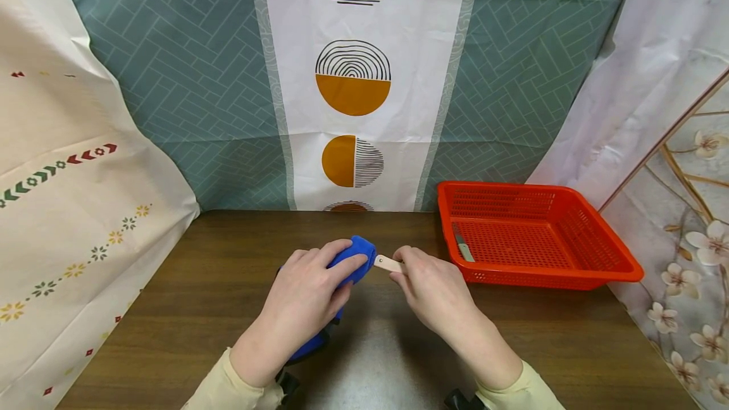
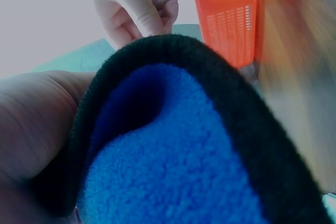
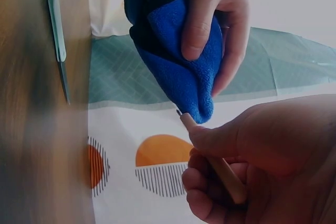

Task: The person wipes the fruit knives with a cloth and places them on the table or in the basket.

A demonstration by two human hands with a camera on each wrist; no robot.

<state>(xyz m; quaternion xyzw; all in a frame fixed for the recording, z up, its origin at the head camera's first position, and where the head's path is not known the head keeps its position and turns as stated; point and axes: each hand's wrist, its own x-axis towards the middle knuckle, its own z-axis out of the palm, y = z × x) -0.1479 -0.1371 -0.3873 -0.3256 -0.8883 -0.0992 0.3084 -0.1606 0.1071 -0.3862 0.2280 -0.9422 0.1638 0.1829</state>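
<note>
My left hand (image 1: 304,286) grips a blue cloth (image 1: 362,249) with dark edging, thumb and fingers pressing its folds together. In my right hand (image 1: 435,286) is a knife (image 1: 388,264) by its pale handle, the fingers curled round it. A short bit of dark metal shows at the handle's end in the right wrist view, and the cloth (image 3: 191,66) covers the rest of the blade. Filling the left wrist view, the cloth (image 2: 168,150) is folded into a pocket. A second knife (image 3: 56,30) with a pale green handle lies on the table.
A red perforated basket (image 1: 541,277) stands at the back right of the brown wooden table (image 1: 188,309). Inside it, a small knife (image 1: 464,247) with a pale handle lies against the left side. Patterned curtains (image 1: 228,81) hang behind and on both sides.
</note>
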